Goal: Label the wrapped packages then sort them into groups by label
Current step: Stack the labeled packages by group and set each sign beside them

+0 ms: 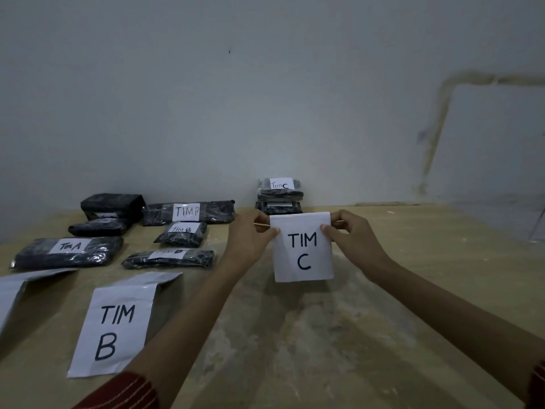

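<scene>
Both the left hand point(253, 237) and right hand point(351, 234) pinch the top corners of the TIM C sign point(302, 249) at frame centre, below the C stack point(279, 193); a careless fold could leave it sagging flat.

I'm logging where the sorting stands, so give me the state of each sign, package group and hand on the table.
TIM C sign: held upright by both hands.
Left hand: gripping the sign's top corner.
Right hand: gripping the other top corner.
TIM B sign: folded, standing on table.
TIM C stack: stacked, labelled.
TIM B packages: laid out, labelled.
</scene>
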